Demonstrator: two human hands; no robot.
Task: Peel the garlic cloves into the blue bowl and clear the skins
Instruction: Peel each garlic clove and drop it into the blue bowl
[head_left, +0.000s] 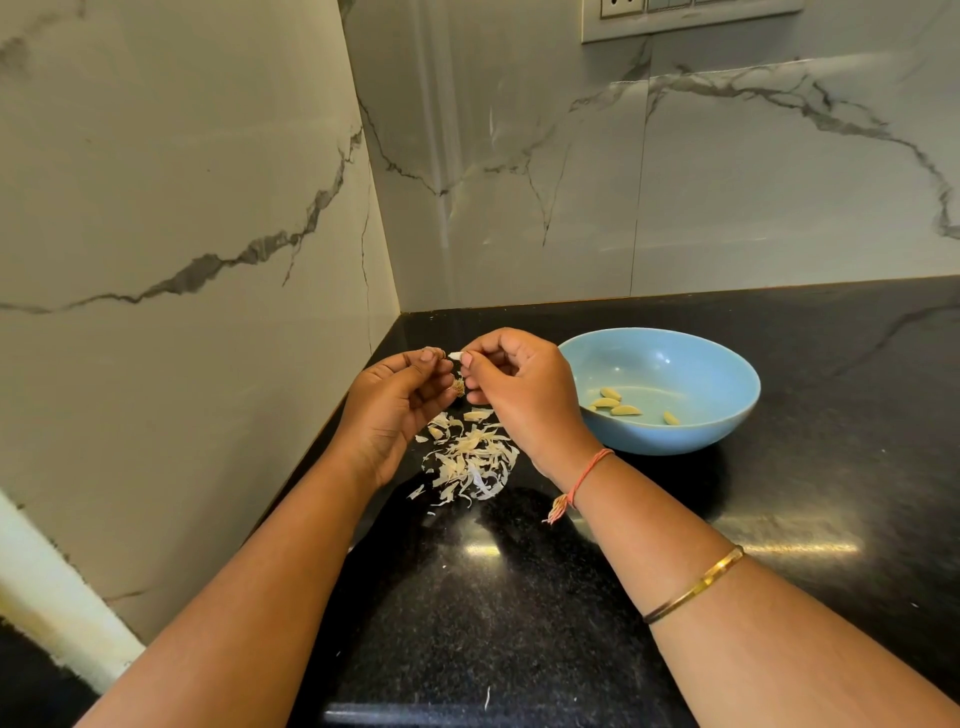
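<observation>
Mid-frame, left hand (400, 400) and right hand (514, 389) both pinch a garlic piece (458, 387) over the skins (470, 460) on the desk (519, 613) — peel downward, then drop it rightward into the blue bowl (701, 371).

I record the countertop (519, 597) as polished black speckled stone, highly glossy. Wall tiles (727, 182): glossy, marble-patterned. Blue bowl (727, 421): smooth, glazed sheen, ceramic by appearance. Skins (470, 462): dry, papery, matt. Peeled cloves (625, 410): smooth. Bangle (696, 584): shiny gold-coloured metal. Wrist thread (587, 470): matt fibre.
</observation>
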